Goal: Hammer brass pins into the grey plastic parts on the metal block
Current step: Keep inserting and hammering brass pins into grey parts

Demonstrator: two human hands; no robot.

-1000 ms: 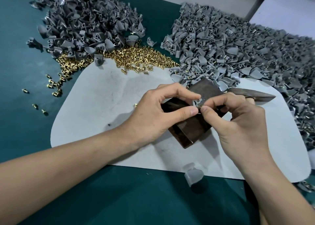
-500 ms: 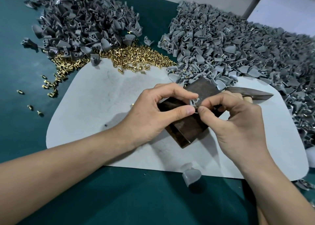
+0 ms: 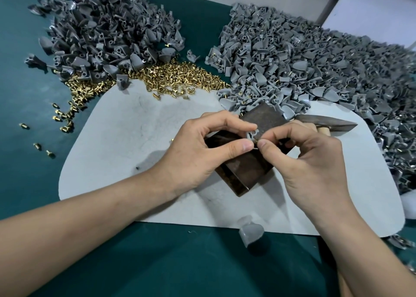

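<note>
Barely any change from half a second back: both hands hold the same pinch over the metal block [image 3: 247, 168]. Left hand [image 3: 198, 152] thumb and forefinger grasp the small pale grey plastic part [image 3: 252, 134], held on the dark, worn block's top. Right hand [image 3: 308, 161] fingers pinch a tiny brass pin [image 3: 256, 141] at the part's near edge. Hammer [image 3: 326, 122] head pokes out behind the right hand. Block sits on a pale mat [image 3: 126, 139] on the green surface [image 3: 135, 263].
</note>
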